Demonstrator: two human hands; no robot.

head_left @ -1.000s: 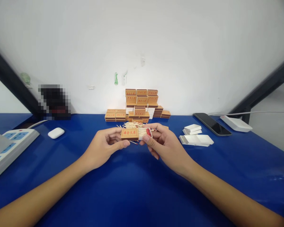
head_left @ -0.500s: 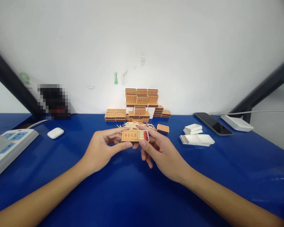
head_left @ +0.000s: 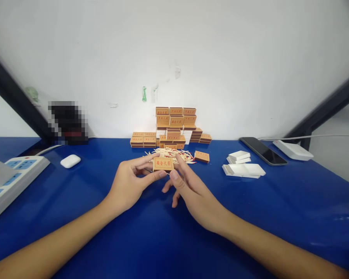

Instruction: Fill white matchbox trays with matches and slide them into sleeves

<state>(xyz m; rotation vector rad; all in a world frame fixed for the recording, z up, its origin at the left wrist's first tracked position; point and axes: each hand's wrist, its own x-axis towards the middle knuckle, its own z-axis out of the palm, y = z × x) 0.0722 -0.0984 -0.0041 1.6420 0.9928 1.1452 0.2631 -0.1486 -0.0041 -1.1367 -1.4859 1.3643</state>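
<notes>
Between my two hands is a matchbox (head_left: pixel 163 164) with an orange-yellow face and red lettering, raised above the blue table. My left hand (head_left: pixel 130 182) grips its left end, thumb along the front edge and fingers behind. The thumb and index finger of my right hand (head_left: pixel 193 190) close around its right end, while the other fingers hang loose below. No matches show from the box now; its tray sits inside the sleeve. Just behind lies a loose heap of red-tipped matches (head_left: pixel 182 154), partly hidden by my hands and the box.
Stacked matchboxes (head_left: pixel 177 121) stand against the wall, and a single matchbox (head_left: pixel 202 156) lies right of the heap. White empty trays (head_left: pixel 244 170), a phone (head_left: pixel 263 150) and a white device (head_left: pixel 292 150) are at right. At left are a white earphone case (head_left: pixel 70 161) and a power strip (head_left: pixel 20 182).
The matchbox tray, which stuck out to the right with red match heads showing, has slid into the sleeve. The view has shifted slightly.
</notes>
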